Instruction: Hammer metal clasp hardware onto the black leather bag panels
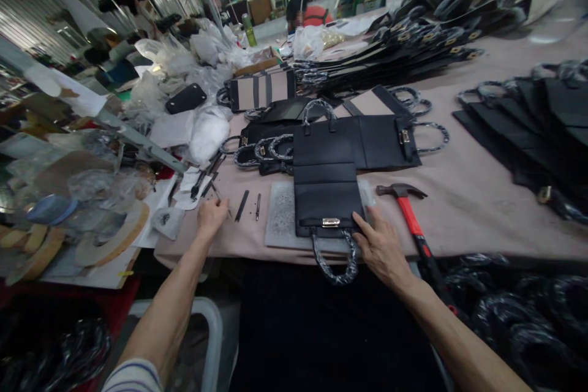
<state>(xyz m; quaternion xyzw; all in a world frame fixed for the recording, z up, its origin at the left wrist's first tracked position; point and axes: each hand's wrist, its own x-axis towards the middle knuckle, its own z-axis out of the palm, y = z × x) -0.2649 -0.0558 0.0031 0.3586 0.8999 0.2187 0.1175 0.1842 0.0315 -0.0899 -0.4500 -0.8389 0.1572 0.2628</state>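
My left hand (212,215) is at the left of the table, fingers pinched together. A thin, slender tool shows at its fingertips, too small to name. Just right of it lie a flat black strip (242,206) and a small metal punch-like rod (258,207). My right hand (380,245) rests with spread fingers against the lower right edge of a black handbag panel (326,193). This panel has a gold clasp (331,222) and a plastic-wrapped handle (339,275) hanging over the table edge. Beneath it sits a grey slab (279,214).
A claw hammer (407,208) with a red and black handle lies at right, its grip past the table edge. Other bag panels (386,141) lie behind, with stacks (528,122) at far right. Plastic bags (209,135) clutter the left. A person (315,15) is at the back.
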